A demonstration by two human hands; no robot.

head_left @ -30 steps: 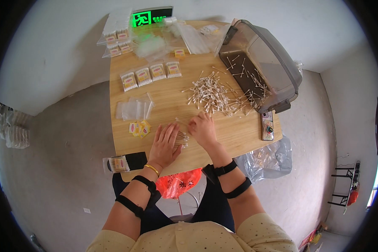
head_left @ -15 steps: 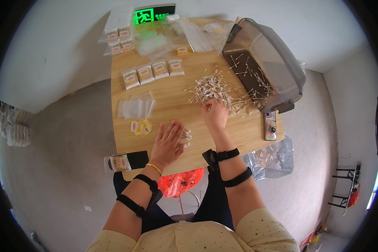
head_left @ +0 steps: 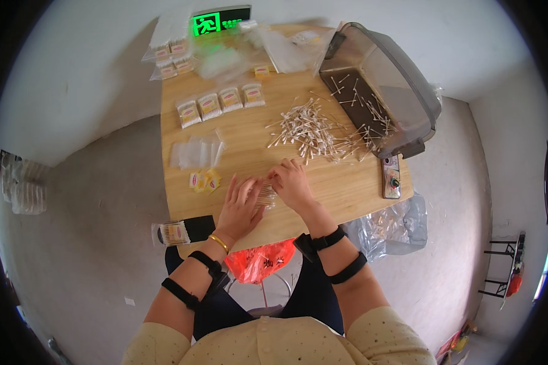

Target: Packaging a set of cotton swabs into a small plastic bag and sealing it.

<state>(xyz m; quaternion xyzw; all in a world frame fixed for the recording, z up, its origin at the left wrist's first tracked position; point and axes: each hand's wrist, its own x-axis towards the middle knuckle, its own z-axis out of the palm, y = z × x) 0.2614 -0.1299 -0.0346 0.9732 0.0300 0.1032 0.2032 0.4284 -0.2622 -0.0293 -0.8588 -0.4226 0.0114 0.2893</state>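
A small bundle of cotton swabs [head_left: 266, 197] lies on the table near its front edge. My left hand [head_left: 240, 205] rests at its left side, index finger and thumb bent round it, other fingers spread. At the far end of the bundle is my right hand [head_left: 291, 187], its fingertips pinched together close to my left fingertips; whatever they hold is hidden. Beyond it spreads a loose pile of cotton swabs [head_left: 310, 129]. Small yellow-and-white cards [head_left: 204, 180] and clear plastic bags [head_left: 196, 152] lie left of my hands.
A grey translucent bin [head_left: 402, 91] lies tipped at the right, loose swabs inside. Filled swab packs [head_left: 209, 106] stand in a row behind. A phone [head_left: 391, 177] sits at the right edge. One swab pack [head_left: 174, 233] lies on a black object at the left corner.
My right hand has come back from the swab pile toward the bundle, down and left. My left fingers have bent more. The view has shifted slightly.
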